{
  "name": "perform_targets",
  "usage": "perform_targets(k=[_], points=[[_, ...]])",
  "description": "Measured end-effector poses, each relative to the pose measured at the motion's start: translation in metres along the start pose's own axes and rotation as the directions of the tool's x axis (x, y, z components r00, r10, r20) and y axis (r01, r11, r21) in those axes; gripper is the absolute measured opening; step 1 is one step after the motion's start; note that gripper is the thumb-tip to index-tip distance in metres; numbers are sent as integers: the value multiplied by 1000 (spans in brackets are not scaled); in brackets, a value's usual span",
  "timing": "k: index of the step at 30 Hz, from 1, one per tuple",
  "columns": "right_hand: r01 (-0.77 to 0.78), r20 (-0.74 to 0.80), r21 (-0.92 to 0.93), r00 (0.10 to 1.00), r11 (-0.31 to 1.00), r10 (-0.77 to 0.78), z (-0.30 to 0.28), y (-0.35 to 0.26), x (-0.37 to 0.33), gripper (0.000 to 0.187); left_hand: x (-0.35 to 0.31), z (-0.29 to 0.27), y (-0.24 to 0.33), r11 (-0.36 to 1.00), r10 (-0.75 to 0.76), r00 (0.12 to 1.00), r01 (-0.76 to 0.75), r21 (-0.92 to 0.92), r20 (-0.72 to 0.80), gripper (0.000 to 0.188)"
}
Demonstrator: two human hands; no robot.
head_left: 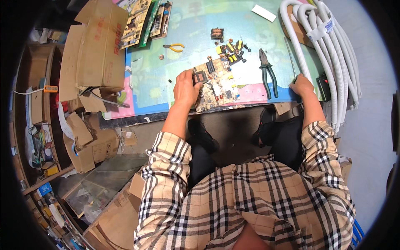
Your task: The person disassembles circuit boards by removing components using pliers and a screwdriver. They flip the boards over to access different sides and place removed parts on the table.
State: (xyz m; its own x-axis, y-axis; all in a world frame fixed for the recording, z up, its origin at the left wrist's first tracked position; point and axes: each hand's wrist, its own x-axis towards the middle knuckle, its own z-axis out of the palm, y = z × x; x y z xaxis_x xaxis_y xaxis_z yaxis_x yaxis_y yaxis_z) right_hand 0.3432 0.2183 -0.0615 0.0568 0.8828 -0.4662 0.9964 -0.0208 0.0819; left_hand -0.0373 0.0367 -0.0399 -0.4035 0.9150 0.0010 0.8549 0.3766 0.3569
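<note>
A tan circuit board [214,88] lies at the near edge of the table, crowded with capacitors, coils and other parts. My left hand [186,87] grips its left side, with the thumb beside a square transformer [200,77] on the board. Farther right, my right hand [303,86] is closed at the near end of a long thin metal shaft [290,54], apparently a screwdriver; its handle is hidden in my fingers. Between the hands are green-handled pliers [268,75]. Loose electronic parts [233,52] are heaped just beyond the board, with a copper-wound transformer [217,33] behind them.
Yellow-handled cutters [174,47] lie farther back on the left. More circuit boards [146,23] lean by a cardboard box [98,50] at the far left. Coiled white corrugated hose [333,54] takes up the right end. A white strip [263,13] lies at the back.
</note>
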Motion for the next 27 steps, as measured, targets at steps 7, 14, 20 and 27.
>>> perform_targets(k=[7, 14, 20, 27], points=[[107, 15, 364, 993, 925, -120, -3, 24, 6, 42, 7, 21, -15, 988, 99, 988, -111, 103, 114, 61], [283, -154, 759, 953, 586, -260, -36, 7, -60, 33, 19, 23, -16, 966, 203, 965, -225, 125, 166, 55], [714, -259, 561, 633, 419, -730, -39, -52, -108, 40, 9, 17, -20, 987, 114, 982, -129, 97, 148, 57], [784, -168, 441, 550, 437, -818, -37, -55, -126, 46, 9, 18, -12, 988, 125, 984, -135, 77, 130, 57]])
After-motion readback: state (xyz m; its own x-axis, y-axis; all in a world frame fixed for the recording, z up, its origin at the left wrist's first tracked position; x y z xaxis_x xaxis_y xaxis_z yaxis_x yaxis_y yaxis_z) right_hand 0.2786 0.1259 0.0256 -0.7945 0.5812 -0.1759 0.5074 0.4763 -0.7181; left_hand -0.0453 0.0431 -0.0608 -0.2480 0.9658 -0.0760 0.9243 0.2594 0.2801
